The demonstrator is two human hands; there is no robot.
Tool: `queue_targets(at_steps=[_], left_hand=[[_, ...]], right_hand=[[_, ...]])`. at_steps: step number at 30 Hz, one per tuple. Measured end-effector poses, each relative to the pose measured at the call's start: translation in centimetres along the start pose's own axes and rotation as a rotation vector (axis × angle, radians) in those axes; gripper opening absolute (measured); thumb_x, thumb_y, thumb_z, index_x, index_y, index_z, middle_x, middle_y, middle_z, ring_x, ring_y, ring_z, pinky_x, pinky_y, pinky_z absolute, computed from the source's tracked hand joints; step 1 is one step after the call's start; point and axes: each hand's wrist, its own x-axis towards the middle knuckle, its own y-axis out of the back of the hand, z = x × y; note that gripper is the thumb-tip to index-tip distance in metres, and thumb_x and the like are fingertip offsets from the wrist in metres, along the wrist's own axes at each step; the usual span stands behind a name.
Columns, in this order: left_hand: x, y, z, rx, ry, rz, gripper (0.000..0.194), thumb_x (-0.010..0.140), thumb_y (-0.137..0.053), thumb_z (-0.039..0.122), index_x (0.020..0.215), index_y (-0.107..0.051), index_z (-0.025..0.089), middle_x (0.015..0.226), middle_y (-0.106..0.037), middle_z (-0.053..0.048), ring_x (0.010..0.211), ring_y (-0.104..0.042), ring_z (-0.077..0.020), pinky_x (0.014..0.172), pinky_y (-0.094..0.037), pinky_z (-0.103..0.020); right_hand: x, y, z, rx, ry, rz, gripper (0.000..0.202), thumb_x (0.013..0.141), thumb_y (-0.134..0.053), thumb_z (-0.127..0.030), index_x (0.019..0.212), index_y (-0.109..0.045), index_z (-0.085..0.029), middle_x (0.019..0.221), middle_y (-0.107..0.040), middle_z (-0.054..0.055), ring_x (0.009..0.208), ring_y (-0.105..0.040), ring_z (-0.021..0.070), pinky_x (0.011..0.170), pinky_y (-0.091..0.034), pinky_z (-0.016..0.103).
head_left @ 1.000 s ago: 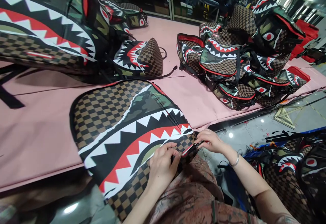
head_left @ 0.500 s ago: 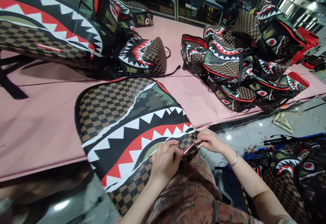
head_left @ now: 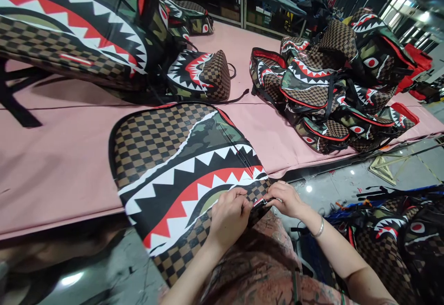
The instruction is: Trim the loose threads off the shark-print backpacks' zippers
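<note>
**Operator:** Where is the backpack panel located?

**Inspector:** The shark-mouth backpack panel (head_left: 180, 175) is laid flat at lower centre of the frame, partly on the pink table (head_left: 62, 166), with its lower corner overhanging the table edge toward the person's lap.

**Operator:** How is the left hand posed?

**Inspector:** The left hand (head_left: 227, 217) is seen at lower centre, forearm entering from the bottom edge. The wrist is held straight, the back of the hand is turned up, and the fingers are curled narrowly, pinched on the panel's lower right corner at the zipper edge (head_left: 258, 207).

**Operator:** And the right hand?

**Inspector:** The right hand (head_left: 286, 198) is placed just beside the left, at the same corner. The forearm is extended from the lower right of the frame, and a bracelet (head_left: 319, 227) is worn at the wrist. The fingers are bent close together and closed on the same zipper edge; the exact contact point is hidden by the knuckles.

**Operator:** What is seen around the work?

**Inspector:** A pile of finished shark-print backpacks (head_left: 333, 92) is stacked at upper right on the table. A small shark-print bag (head_left: 203, 76) is set at upper centre, well apart from the hands.
</note>
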Motion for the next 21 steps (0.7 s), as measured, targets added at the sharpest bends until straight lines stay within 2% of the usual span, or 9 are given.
queue_targets(at_steps=[6,8,15,21], left_hand=[[0.0,-0.1,-0.1,0.005,-0.001,0.008,0.028,0.083,-0.040,0.026,0.062,-0.058,0.018,0.101,-0.062,-0.007,0.095,-0.052,-0.0267,0.072,-0.041,-0.039],[0.0,0.0,0.0,0.010,0.007,-0.001,0.028,0.082,-0.040,0.025,0.062,-0.059,0.018,0.100,-0.062,-0.007,0.094,-0.051,-0.0263,0.072,-0.040,-0.039],[0.3,0.4,0.2,0.014,0.036,-0.058,0.026,0.081,-0.041,0.025,0.066,-0.060,0.018,0.100,-0.061,-0.007,0.096,-0.051,-0.0262,0.074,-0.040,-0.040],[0.0,0.0,0.4,0.014,0.036,0.012,0.023,0.081,-0.040,0.023,0.072,-0.061,0.017,0.100,-0.062,-0.008,0.096,-0.051,-0.0271,0.077,-0.041,-0.042]], right_hand=[[-4.2,-2.0,-2.9,0.041,-0.269,0.254,0.013,0.083,-0.059,-0.023,0.095,-0.061,-0.018,0.080,-0.060,0.005,0.074,-0.056,0.0156,0.063,-0.045,0.026],[-5.2,-2.8,-4.0,0.036,-0.341,0.299,0.014,0.081,-0.059,-0.022,0.095,-0.060,-0.018,0.080,-0.060,0.005,0.072,-0.057,0.0156,0.061,-0.046,0.025],[-5.3,-5.2,-6.4,-0.016,-0.494,0.365,0.016,0.078,-0.057,-0.023,0.093,-0.061,-0.019,0.081,-0.064,0.004,0.071,-0.061,0.0163,0.061,-0.046,0.024],[-4.4,-6.0,-7.4,-0.121,-0.579,0.273,0.019,0.077,-0.051,-0.023,0.094,-0.060,-0.019,0.079,-0.065,0.003,0.066,-0.061,0.0163,0.060,-0.043,0.024]])
